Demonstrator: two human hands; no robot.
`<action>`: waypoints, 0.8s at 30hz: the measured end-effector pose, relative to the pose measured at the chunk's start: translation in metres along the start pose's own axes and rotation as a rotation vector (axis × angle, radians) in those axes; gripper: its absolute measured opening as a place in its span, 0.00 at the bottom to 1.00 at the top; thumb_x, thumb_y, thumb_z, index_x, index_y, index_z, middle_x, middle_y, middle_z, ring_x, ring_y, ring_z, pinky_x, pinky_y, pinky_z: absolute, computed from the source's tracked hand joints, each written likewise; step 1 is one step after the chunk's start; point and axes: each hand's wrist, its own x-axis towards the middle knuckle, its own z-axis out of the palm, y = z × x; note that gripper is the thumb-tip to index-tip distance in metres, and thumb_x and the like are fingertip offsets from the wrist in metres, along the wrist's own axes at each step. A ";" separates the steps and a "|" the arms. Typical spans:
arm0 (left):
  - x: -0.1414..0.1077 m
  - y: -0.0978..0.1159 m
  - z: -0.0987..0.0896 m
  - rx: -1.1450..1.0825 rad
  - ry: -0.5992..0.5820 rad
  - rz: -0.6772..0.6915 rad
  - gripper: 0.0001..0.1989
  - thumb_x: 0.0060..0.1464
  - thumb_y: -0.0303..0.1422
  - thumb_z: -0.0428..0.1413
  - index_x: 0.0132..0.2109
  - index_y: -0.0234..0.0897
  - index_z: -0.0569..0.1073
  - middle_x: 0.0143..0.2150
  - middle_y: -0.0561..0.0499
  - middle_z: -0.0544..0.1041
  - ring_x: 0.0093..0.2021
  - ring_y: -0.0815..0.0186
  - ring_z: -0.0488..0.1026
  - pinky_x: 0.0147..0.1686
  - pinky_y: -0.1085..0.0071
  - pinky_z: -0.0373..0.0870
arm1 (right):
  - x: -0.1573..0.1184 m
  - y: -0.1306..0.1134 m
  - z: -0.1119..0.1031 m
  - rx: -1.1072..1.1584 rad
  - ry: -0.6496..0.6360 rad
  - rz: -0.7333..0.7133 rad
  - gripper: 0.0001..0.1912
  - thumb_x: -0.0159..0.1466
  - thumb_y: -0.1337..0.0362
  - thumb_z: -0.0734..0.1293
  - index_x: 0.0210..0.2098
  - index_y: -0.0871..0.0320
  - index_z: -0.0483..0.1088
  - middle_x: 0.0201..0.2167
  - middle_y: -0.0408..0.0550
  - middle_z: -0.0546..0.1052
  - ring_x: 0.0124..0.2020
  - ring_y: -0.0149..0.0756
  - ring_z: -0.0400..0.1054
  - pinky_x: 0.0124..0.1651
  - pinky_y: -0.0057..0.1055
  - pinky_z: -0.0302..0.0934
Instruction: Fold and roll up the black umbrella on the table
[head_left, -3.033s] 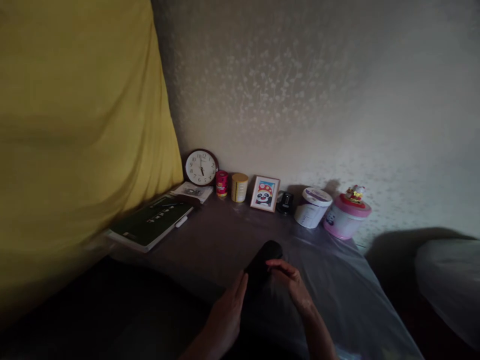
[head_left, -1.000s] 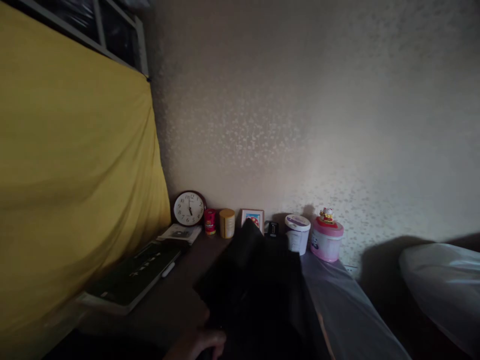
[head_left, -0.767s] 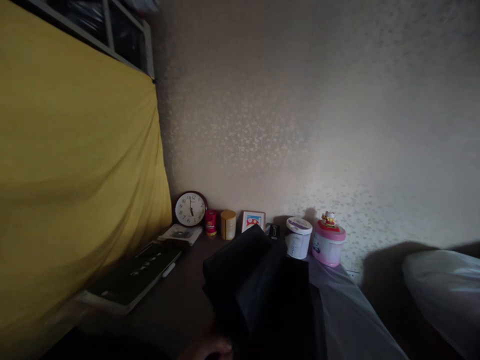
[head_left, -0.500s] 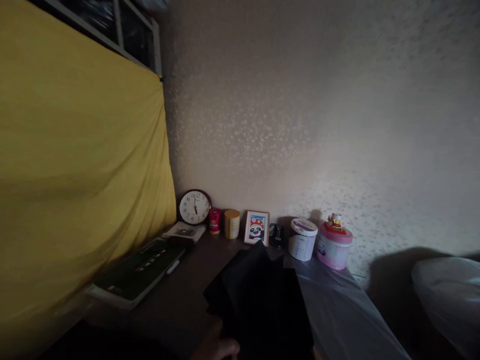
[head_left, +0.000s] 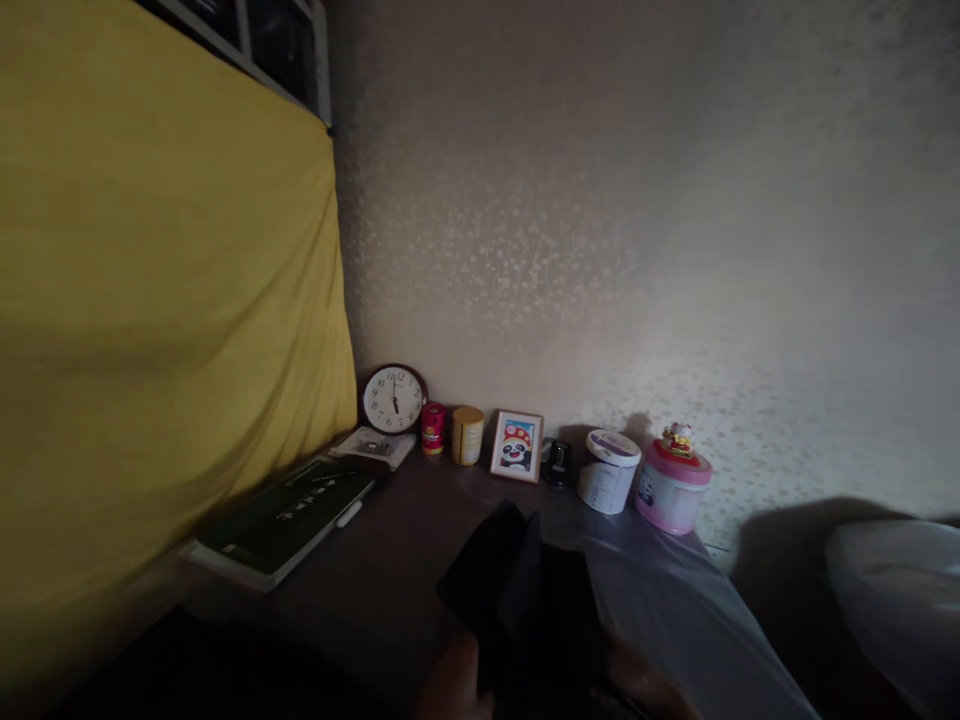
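Observation:
A black, folded, sheet-like thing (head_left: 525,600) is raised over the near part of the table, its flaps standing up at uneven angles. At its lower left edge my left hand (head_left: 456,675) is closed on it, dim and cut off by the bottom of the view. My right hand (head_left: 641,680) is at its lower right side, dark and blurred, with the fingers closed against the black material. Shadow hides most of the fingertips.
Along the wall stand a clock (head_left: 394,399), a red can (head_left: 433,430), a yellow-lidded jar (head_left: 467,437), a panda picture (head_left: 517,447), a white tub (head_left: 608,475) and a pink tub (head_left: 672,490). A green book (head_left: 289,520) lies left, beside the yellow curtain (head_left: 165,300).
The black thing looks narrower and more folded, and its top has shifted lower. My right hand has come further into view at its right side. The camera view has shifted slightly.

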 end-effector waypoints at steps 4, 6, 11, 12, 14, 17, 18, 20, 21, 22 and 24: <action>-0.011 0.004 -0.007 -0.041 -0.001 0.058 0.29 0.45 0.27 0.51 0.57 0.34 0.60 0.54 0.41 0.69 0.54 0.58 0.66 0.53 0.65 0.61 | -0.017 0.010 -0.014 0.083 -0.159 0.058 0.18 0.50 0.52 0.67 0.34 0.57 0.75 0.23 0.45 0.75 0.26 0.36 0.69 0.31 0.31 0.64; -0.017 0.004 -0.012 -0.113 -0.057 0.034 0.28 0.47 0.30 0.51 0.57 0.35 0.59 0.47 0.43 0.74 0.45 0.59 0.73 0.43 0.67 0.68 | -0.025 0.019 -0.019 0.086 -0.115 0.193 0.18 0.48 0.50 0.67 0.29 0.58 0.73 0.15 0.40 0.68 0.16 0.28 0.62 0.20 0.23 0.56; -0.028 0.000 -0.011 -0.436 -0.273 -0.163 0.37 0.46 0.31 0.49 0.62 0.34 0.45 0.28 0.53 0.76 0.27 0.65 0.74 0.26 0.72 0.68 | -0.041 0.042 -0.032 0.101 -0.016 0.299 0.19 0.43 0.48 0.68 0.20 0.58 0.65 0.10 0.35 0.62 0.11 0.23 0.55 0.16 0.20 0.46; -0.029 -0.002 -0.007 -0.419 -0.254 -0.177 0.38 0.46 0.30 0.49 0.63 0.32 0.43 0.28 0.52 0.76 0.29 0.64 0.74 0.28 0.71 0.68 | -0.043 0.044 -0.035 0.093 -0.015 0.312 0.19 0.43 0.47 0.68 0.20 0.57 0.65 0.10 0.35 0.62 0.12 0.23 0.55 0.16 0.20 0.47; -0.029 -0.004 0.002 -0.272 -0.164 -0.176 0.37 0.47 0.29 0.49 0.63 0.28 0.45 0.35 0.46 0.77 0.37 0.63 0.75 0.37 0.69 0.69 | -0.042 0.044 -0.040 0.038 0.013 0.302 0.19 0.44 0.47 0.67 0.20 0.57 0.66 0.12 0.37 0.65 0.14 0.27 0.60 0.17 0.23 0.51; -0.027 -0.004 0.014 0.000 -0.077 -0.133 0.36 0.48 0.29 0.50 0.63 0.28 0.48 0.46 0.39 0.75 0.47 0.59 0.72 0.46 0.67 0.65 | -0.035 0.031 -0.045 -0.188 0.230 0.138 0.17 0.45 0.48 0.66 0.19 0.57 0.68 0.18 0.44 0.72 0.22 0.36 0.68 0.24 0.30 0.60; -0.027 -0.002 0.016 0.038 -0.072 -0.106 0.36 0.48 0.29 0.50 0.63 0.29 0.48 0.47 0.39 0.74 0.47 0.59 0.72 0.47 0.66 0.64 | -0.032 0.023 -0.045 -0.278 0.336 0.051 0.17 0.47 0.48 0.65 0.20 0.57 0.69 0.21 0.47 0.74 0.26 0.39 0.70 0.28 0.32 0.63; -0.028 0.001 0.018 0.024 -0.081 -0.037 0.38 0.48 0.29 0.50 0.64 0.31 0.44 0.48 0.40 0.74 0.47 0.59 0.72 0.46 0.67 0.65 | -0.024 0.001 -0.042 -0.374 0.483 -0.079 0.16 0.53 0.51 0.62 0.30 0.56 0.73 0.30 0.51 0.78 0.33 0.43 0.72 0.36 0.35 0.64; -0.028 0.003 0.018 0.004 -0.085 -0.004 0.39 0.48 0.28 0.50 0.65 0.32 0.42 0.48 0.41 0.74 0.46 0.60 0.72 0.45 0.68 0.65 | -0.021 -0.012 -0.039 -0.400 0.468 -0.130 0.17 0.56 0.52 0.61 0.35 0.55 0.73 0.34 0.51 0.78 0.35 0.42 0.72 0.38 0.35 0.64; -0.029 0.004 0.018 -0.005 -0.093 0.021 0.40 0.48 0.27 0.50 0.65 0.33 0.40 0.48 0.41 0.74 0.46 0.60 0.73 0.45 0.68 0.65 | -0.018 -0.026 -0.034 -0.440 0.451 -0.187 0.17 0.59 0.54 0.59 0.40 0.55 0.71 0.37 0.51 0.77 0.36 0.41 0.72 0.39 0.34 0.64; -0.031 0.007 0.017 0.033 -0.120 0.026 0.42 0.47 0.26 0.50 0.65 0.32 0.36 0.47 0.40 0.75 0.46 0.59 0.73 0.44 0.67 0.66 | -0.012 -0.051 -0.021 -0.539 0.423 -0.281 0.16 0.62 0.57 0.56 0.45 0.53 0.69 0.41 0.50 0.76 0.37 0.38 0.72 0.39 0.33 0.64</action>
